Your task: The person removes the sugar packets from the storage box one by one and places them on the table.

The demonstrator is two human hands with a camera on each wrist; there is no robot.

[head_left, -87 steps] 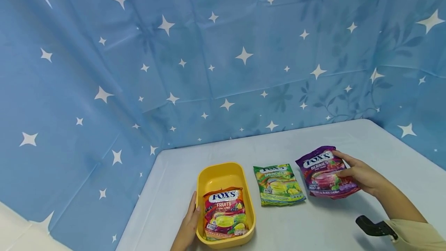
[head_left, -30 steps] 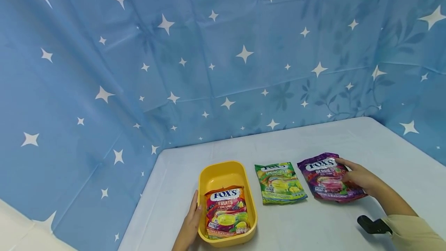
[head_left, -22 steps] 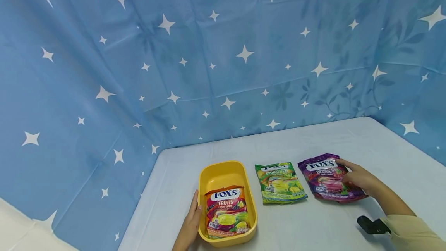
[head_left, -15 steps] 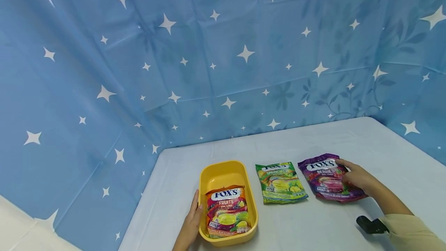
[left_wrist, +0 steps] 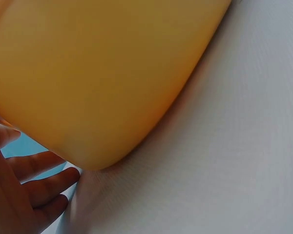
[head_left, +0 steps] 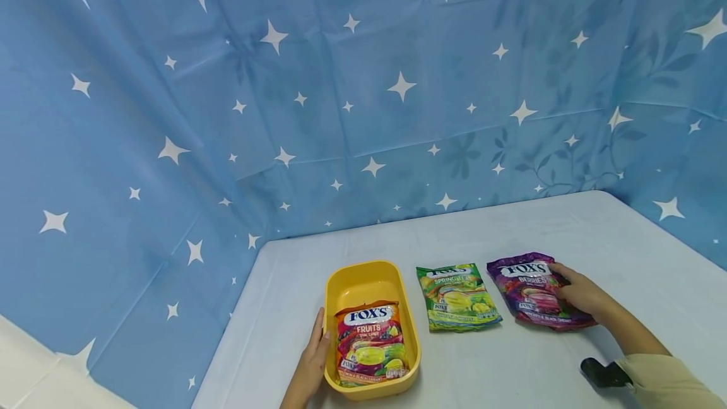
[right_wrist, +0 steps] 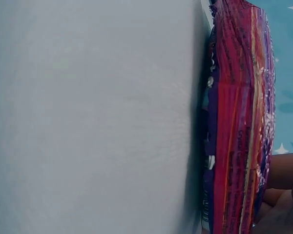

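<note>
My left hand (head_left: pixel 310 361) lies along the left side of a yellow tray (head_left: pixel 334 283), fingers fairly straight against its outer wall. In the left wrist view, the fingers (left_wrist: pixel 49 185) reach toward the tray's lower edge. A red and orange bag of Fox's Fruits candy (head_left: pixel 372 346) lies face up in the tray's near part. On the right, my right hand (head_left: pixel 582 295) grips the right edge of a purple Fox's Berries candy bag (head_left: pixel 534 292). The right wrist view has the bag's pink side (right_wrist: pixel 237 126) close over the table, with fingers (right_wrist: pixel 285 170) behind it.
A green Fox's Spring Tea candy bag (head_left: pixel 457 298) lies flat between tray and purple bag. The table (head_left: pixel 454 371) has a white cover. Behind it hangs a blue star-patterned cloth (head_left: pixel 352 125). A black device (head_left: pixel 604 373) is strapped at the right wrist.
The purple candy bag has come down from a raised, tilted pose to lie lower and flatter by the green bag, my right hand still on it. The left hand and tray have barely moved.
</note>
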